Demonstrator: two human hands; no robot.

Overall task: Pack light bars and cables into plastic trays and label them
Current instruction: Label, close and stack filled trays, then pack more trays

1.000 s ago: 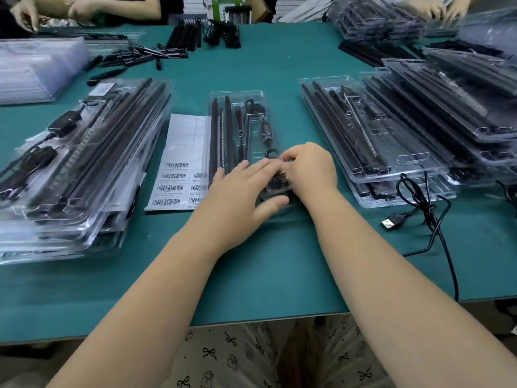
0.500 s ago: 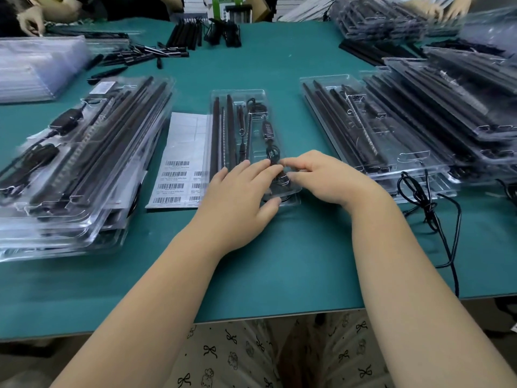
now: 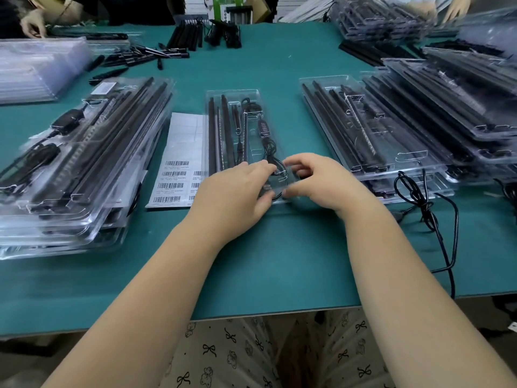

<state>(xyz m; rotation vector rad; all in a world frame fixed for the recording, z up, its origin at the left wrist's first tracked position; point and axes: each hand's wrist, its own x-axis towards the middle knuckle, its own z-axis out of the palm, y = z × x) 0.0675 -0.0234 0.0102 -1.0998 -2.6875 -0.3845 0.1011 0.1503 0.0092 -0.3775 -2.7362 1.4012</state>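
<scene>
Hands are working at the near end of one clear plastic tray (image 3: 251, 92) lying mid-table: left hand (image 3: 235, 196) is resting flat with straight fingers on it, right hand (image 3: 316, 182) is curling thumb and forefinger round its corner. Tray is holding about four black light bars (image 3: 223, 130) and one coiled cable (image 3: 268, 144). Label sheet (image 3: 179, 163) is lying just left, showing several barcodes, text unreadable.

The left hand (image 3: 237, 197) and right hand (image 3: 313, 180) cover the near end of the clear tray (image 3: 232, 93). At 9 o'clock the tray stack (image 3: 70, 169) is blurred. The barcode labels' (image 3: 174, 175) print is unreadable.
</scene>
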